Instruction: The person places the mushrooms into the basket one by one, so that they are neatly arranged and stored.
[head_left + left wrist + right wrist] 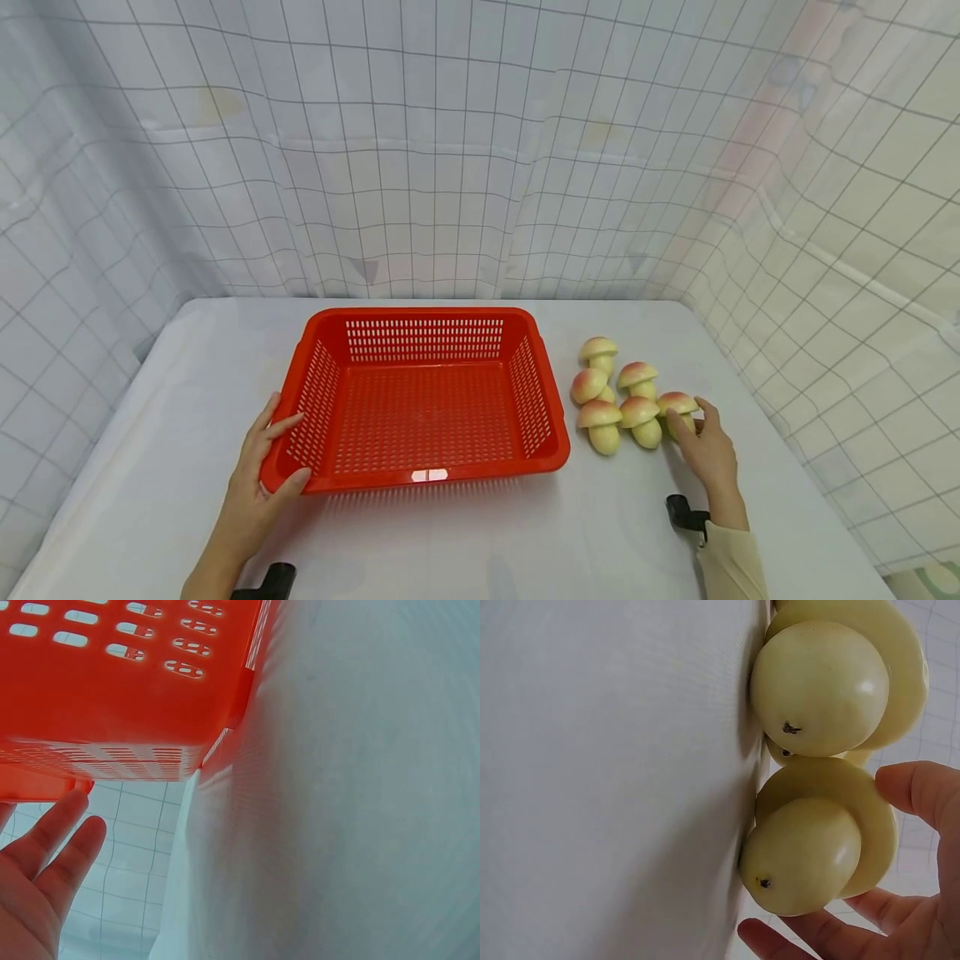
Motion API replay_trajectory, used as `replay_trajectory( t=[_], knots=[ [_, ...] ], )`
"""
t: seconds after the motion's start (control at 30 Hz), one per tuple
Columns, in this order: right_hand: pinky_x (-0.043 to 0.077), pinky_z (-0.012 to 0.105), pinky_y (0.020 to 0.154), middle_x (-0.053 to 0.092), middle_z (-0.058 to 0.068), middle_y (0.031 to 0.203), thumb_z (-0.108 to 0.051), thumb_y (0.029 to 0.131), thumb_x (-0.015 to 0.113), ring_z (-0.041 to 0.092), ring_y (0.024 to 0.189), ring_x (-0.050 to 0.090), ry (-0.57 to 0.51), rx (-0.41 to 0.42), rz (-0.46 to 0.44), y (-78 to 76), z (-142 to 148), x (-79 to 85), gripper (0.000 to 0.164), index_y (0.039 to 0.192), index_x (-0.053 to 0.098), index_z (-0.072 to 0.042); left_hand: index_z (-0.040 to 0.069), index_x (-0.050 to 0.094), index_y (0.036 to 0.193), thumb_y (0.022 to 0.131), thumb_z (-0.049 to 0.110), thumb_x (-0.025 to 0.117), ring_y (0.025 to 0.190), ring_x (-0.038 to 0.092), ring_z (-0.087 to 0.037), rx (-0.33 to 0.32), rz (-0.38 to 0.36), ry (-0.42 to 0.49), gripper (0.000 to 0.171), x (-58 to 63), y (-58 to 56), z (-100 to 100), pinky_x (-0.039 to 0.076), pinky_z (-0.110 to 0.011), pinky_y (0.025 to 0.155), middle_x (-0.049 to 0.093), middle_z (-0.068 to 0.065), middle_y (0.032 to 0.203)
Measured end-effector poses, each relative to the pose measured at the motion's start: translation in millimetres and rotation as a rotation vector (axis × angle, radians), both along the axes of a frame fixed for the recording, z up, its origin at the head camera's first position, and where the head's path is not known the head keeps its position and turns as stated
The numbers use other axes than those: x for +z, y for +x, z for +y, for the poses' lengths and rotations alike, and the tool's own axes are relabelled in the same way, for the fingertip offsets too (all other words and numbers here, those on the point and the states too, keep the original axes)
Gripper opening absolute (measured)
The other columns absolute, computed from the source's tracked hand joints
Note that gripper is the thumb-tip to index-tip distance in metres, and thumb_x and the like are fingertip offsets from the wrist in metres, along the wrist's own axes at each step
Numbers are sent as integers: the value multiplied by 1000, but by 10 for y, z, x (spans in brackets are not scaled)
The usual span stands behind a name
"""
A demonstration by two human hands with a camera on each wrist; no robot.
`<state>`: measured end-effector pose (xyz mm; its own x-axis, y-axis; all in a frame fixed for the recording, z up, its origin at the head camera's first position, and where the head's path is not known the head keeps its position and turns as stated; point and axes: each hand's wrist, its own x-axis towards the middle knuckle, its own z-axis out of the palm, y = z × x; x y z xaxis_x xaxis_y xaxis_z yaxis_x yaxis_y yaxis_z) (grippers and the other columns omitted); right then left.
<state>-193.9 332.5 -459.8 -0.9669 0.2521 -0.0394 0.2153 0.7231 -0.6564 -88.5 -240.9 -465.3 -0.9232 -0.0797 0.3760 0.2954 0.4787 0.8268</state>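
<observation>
A red plastic basket (pixel 423 417) with slotted walls stands on the table. My left hand (pixel 258 467) rests on its near left corner, thumb over the front rim and fingers across the left rim. In the left wrist view two spread, straight fingers (pixel 67 844) show beside the basket wall (pixel 112 697). My right hand (pixel 705 450) grips the rightmost toy mushroom (pixel 678 403), which has a pink and yellow cap and a pale stem. The right wrist view has its thumb at the cap's edge and the other fingers (pixel 825 934) curled round the far side of the mushroom (pixel 806 855).
Several more toy mushrooms (pixel 639 412) lie close together between the basket and my right hand. A white cloth covers the table (pixel 450 550). Checked curtains (pixel 450 167) hang behind it and at both sides.
</observation>
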Motion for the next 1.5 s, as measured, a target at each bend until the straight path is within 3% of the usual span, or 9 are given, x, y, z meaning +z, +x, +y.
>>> replay_trajectory(
  t=[0.33, 0.6, 0.8, 1.0, 1.23, 1.5],
  knots=[
    [41, 53, 84, 48, 35, 126, -54, 91, 50, 48, 109, 49, -57, -5, 6, -64, -8, -8, 84, 143, 18, 4, 11, 44, 139, 81, 6, 66, 137, 16, -7, 3, -6, -5, 62, -8, 4, -11, 33, -7, 88, 13, 1, 157],
    [41, 53, 85, 50, 33, 125, -56, 90, 50, 48, 111, 48, -24, 23, 11, -77, 4, 15, 81, 145, 25, -3, 11, 45, 139, 81, 4, 65, 138, 15, -9, -6, 10, 7, 62, 6, 14, -7, 31, -8, 91, 13, -2, 157],
    [43, 50, 80, 54, 32, 120, -55, 91, 51, 45, 106, 52, 4, 37, 35, -92, -1, 30, 78, 148, 27, -7, 12, 45, 139, 81, 4, 65, 138, 15, -10, -9, 3, 18, 63, 19, 23, -6, 31, -9, 92, 12, 3, 157],
    [42, 49, 79, 54, 33, 119, -54, 90, 54, 44, 107, 52, 11, 12, 37, -83, -3, 3, 73, 144, 34, -8, 12, 44, 140, 82, 5, 66, 137, 16, -8, -6, -8, -3, 62, 9, 26, -13, 32, -9, 91, 12, 2, 157],
    [43, 41, 70, 60, 29, 112, -50, 87, 61, 41, 99, 55, 9, -61, 145, -61, -1, 1, 70, 141, 41, -9, 13, 44, 140, 82, 7, 66, 137, 16, -7, 1, -8, -11, 62, -11, 20, -10, 33, -9, 88, 12, 2, 157],
    [42, 36, 61, 62, 29, 107, -44, 87, 64, 40, 95, 57, 0, -91, 270, -67, -59, 130, 64, 138, 45, -11, 12, 44, 140, 81, 6, 66, 137, 17, -8, -6, -5, -4, 63, 1, 27, -3, 34, -10, 89, 12, -1, 157]
  ],
)
